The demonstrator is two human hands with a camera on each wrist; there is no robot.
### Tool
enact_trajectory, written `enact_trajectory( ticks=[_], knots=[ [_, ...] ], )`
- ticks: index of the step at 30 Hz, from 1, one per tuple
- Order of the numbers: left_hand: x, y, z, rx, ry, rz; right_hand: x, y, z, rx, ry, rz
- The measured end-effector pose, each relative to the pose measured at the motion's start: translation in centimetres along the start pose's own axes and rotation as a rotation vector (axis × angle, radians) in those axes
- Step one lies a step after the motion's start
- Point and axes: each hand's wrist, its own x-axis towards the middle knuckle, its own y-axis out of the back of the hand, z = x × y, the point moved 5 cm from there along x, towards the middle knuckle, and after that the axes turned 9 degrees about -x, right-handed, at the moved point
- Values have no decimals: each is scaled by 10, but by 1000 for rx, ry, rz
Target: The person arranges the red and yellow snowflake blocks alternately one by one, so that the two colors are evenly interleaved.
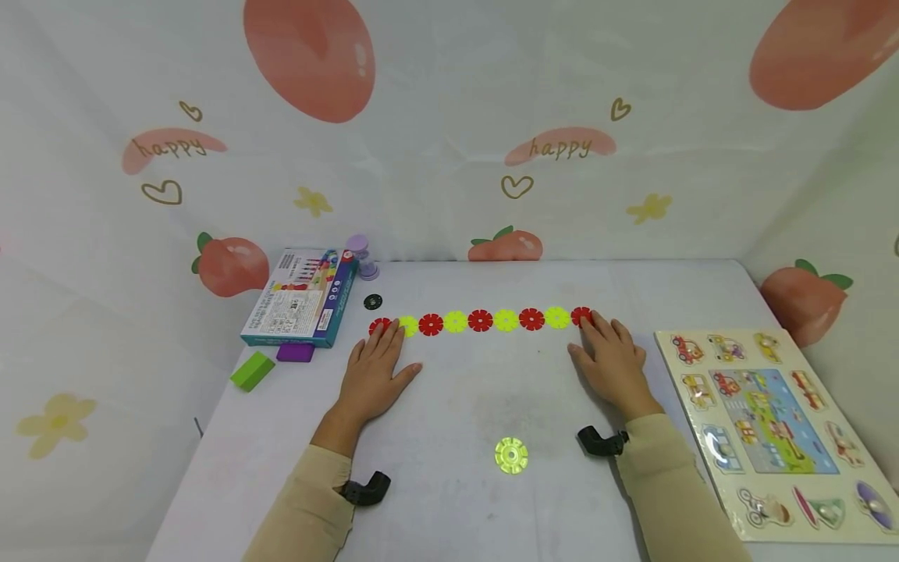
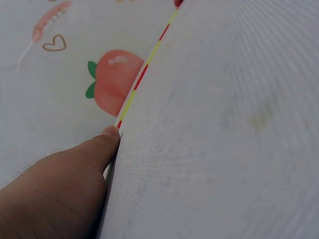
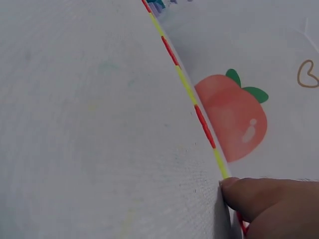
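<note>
A straight row of notched plastic discs, red and yellow-green by turns, lies across the table; a red disc is near its middle. My left hand lies palm down with straight fingers, its fingertips over the left end's red disc and yellow-green disc. At the other end, the fingertips of my right hand touch the last red disc. A separate yellow-green disc lies nearer me, between the forearms. Both wrist views show the row edge-on beyond the left thumb and right thumb.
At the back left are a flat game box, a purple sand timer, a small black disc, a purple block and a green block. A wooden picture puzzle board lies on the right. A printed cloth hangs behind.
</note>
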Motion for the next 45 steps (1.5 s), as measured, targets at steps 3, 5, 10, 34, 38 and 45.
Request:
enact_trajectory(
  ticks=[3, 5, 10, 34, 38, 45],
  knots=[
    [0, 0, 0, -5, -2, 0, 0, -1, 1, -2, 3, 1],
    [0, -1, 0, -9, -1, 0, -1, -1, 1, -2, 4, 0],
    [0, -3, 0, -9, 7, -5, -2, -1, 1, -3, 6, -10],
    [-1, 0, 1, 2, 13, -8, -72, 61, -66, 1106, 346, -124],
    [0, 0, 1, 3, 8, -7, -91, 47, -77, 1117, 417, -240],
    [0, 0, 1, -3, 5, -5, -108, 1, -80, 936, 412, -376]
  ],
)
